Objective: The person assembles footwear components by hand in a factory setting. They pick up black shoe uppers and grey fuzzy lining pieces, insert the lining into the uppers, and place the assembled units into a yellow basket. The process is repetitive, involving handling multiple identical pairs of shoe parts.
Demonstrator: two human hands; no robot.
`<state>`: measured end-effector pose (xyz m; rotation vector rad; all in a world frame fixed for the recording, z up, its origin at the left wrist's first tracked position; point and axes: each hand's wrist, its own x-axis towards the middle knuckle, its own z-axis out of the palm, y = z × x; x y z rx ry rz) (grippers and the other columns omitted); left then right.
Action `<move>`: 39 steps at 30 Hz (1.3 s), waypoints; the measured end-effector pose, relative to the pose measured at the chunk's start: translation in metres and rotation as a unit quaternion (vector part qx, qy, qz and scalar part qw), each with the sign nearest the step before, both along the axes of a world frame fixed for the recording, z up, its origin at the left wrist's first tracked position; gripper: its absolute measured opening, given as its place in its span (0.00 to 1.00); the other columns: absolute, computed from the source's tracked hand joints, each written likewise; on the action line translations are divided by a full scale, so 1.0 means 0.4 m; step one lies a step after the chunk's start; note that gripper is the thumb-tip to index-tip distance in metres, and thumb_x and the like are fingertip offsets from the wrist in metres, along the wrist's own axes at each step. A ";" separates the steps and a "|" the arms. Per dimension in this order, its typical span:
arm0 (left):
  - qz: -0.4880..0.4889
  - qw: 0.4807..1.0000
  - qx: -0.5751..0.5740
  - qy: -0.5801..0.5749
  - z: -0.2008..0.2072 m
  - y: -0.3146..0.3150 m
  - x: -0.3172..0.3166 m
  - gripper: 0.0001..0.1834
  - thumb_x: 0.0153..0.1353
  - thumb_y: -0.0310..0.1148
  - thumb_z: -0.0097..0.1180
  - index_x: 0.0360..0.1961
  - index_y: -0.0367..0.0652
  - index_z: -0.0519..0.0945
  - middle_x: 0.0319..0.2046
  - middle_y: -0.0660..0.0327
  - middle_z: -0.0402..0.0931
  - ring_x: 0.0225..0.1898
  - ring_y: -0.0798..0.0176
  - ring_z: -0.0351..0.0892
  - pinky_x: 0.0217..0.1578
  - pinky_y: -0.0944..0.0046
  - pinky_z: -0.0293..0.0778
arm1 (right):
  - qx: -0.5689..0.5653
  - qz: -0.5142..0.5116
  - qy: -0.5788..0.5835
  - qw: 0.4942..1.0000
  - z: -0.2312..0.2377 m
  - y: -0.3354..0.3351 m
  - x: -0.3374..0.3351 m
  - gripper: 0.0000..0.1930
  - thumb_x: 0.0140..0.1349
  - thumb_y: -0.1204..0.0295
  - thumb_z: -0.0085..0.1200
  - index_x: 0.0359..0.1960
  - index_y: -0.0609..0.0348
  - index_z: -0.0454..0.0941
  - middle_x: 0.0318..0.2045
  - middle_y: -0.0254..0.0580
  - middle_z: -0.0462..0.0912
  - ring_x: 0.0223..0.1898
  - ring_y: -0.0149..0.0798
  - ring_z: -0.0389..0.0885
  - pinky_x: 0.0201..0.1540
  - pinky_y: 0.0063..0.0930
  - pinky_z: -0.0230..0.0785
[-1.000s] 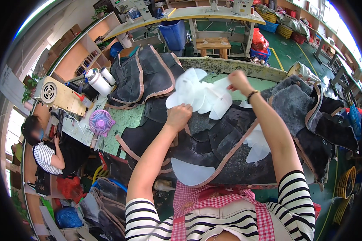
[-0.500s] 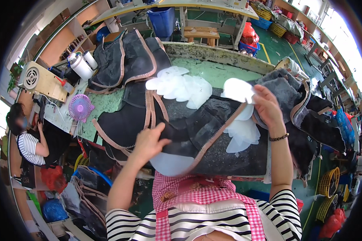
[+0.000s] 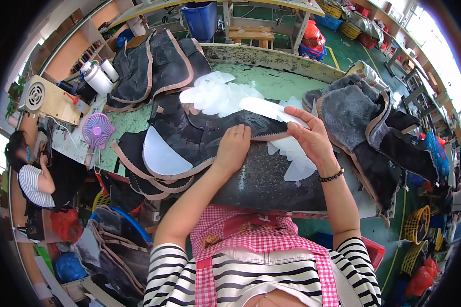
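Note:
My right hand (image 3: 312,137) pinches a thin white curved sheet (image 3: 261,108) between thumb and fingers, above the bench. Below the thumb lies the right tip of a black boot-upper piece (image 3: 210,138) with a pinkish zigzag-cut edge. My left hand (image 3: 233,148) rests on this piece, fingers stretched out and close together, palm down. To its left, a pale half-moon sheet (image 3: 164,153) lies on the black material. More white sheets (image 3: 210,94) are fanned out beyond my hands, and another fan of translucent sheets (image 3: 299,166) lies beneath my right hand.
Black boot uppers (image 3: 166,64) are piled at the back left, fleecy grey-black ones (image 3: 348,110) at the right. A purple fan (image 3: 98,130) and white bottle (image 3: 96,78) stand left. A person (image 3: 36,179) sits far left. Yellow baskets (image 3: 417,225) stand at right.
The boot-upper piece has shifted left and away from me, the half-moon sheet now at its left end. My left hand has moved right onto it; my right hand has come left and nearer with the white sheet.

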<state>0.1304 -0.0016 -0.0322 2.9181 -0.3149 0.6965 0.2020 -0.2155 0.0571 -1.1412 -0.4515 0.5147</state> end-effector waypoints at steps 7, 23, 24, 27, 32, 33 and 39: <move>-0.131 0.980 0.053 0.140 0.046 -0.066 -0.193 0.23 0.50 0.24 0.50 0.50 0.31 0.70 0.47 0.44 0.75 0.49 0.47 0.76 0.51 0.55 0.71 | -0.039 -0.022 -0.043 0.998 -0.006 -0.029 -0.076 0.20 0.61 0.67 0.58 0.52 0.67 0.75 0.50 0.43 0.77 0.46 0.31 0.76 0.51 0.27 0.73; 0.045 0.885 -0.452 0.105 0.132 -0.011 -0.264 0.13 0.59 0.27 0.56 0.17 0.33 0.77 0.28 0.54 0.78 0.30 0.62 0.74 0.33 0.65 0.67 | -0.391 0.020 -0.370 0.842 -0.100 0.020 -0.211 0.14 0.54 0.76 0.58 0.44 0.53 0.82 0.40 0.49 0.75 0.43 0.48 0.74 0.44 0.34 0.68; 0.043 0.888 -0.446 0.105 0.126 -0.014 -0.264 0.13 0.58 0.27 0.56 0.18 0.33 0.77 0.29 0.54 0.79 0.30 0.61 0.75 0.33 0.65 0.67 | -0.404 0.018 -0.375 0.834 -0.104 0.024 -0.209 0.13 0.53 0.75 0.59 0.42 0.54 0.82 0.39 0.48 0.75 0.43 0.48 0.74 0.43 0.34 0.69; 0.033 0.906 -0.408 0.105 0.111 -0.015 -0.266 0.10 0.57 0.27 0.57 0.20 0.34 0.78 0.30 0.53 0.79 0.33 0.57 0.76 0.34 0.63 0.69 | -0.444 0.044 -0.413 0.794 -0.108 0.038 -0.213 0.11 0.53 0.73 0.58 0.40 0.54 0.83 0.39 0.47 0.75 0.44 0.47 0.74 0.42 0.34 0.69; -0.037 0.960 -0.264 0.086 0.113 -0.005 -0.254 0.06 0.56 0.28 0.59 0.31 0.37 0.78 0.35 0.52 0.79 0.43 0.50 0.76 0.43 0.57 0.68 | -0.454 -0.034 -0.531 0.715 -0.081 0.072 -0.258 0.12 0.52 0.72 0.58 0.39 0.58 0.80 0.44 0.48 0.76 0.45 0.47 0.75 0.44 0.34 0.70; -0.050 0.963 -0.238 0.113 0.126 -0.005 -0.249 0.06 0.55 0.29 0.59 0.32 0.37 0.78 0.37 0.53 0.79 0.45 0.50 0.76 0.45 0.56 0.67 | -0.434 -0.036 -0.503 0.747 -0.102 0.084 -0.277 0.12 0.52 0.73 0.57 0.39 0.60 0.79 0.45 0.48 0.77 0.45 0.47 0.75 0.44 0.35 0.71; -0.105 0.985 -0.041 0.132 0.115 0.019 -0.257 0.09 0.51 0.30 0.57 0.35 0.39 0.78 0.44 0.57 0.75 0.49 0.54 0.73 0.49 0.53 0.65 | -0.445 -0.055 -0.491 0.747 -0.168 0.115 -0.292 0.08 0.47 0.77 0.53 0.31 0.64 0.77 0.42 0.50 0.80 0.38 0.47 0.80 0.40 0.33 0.74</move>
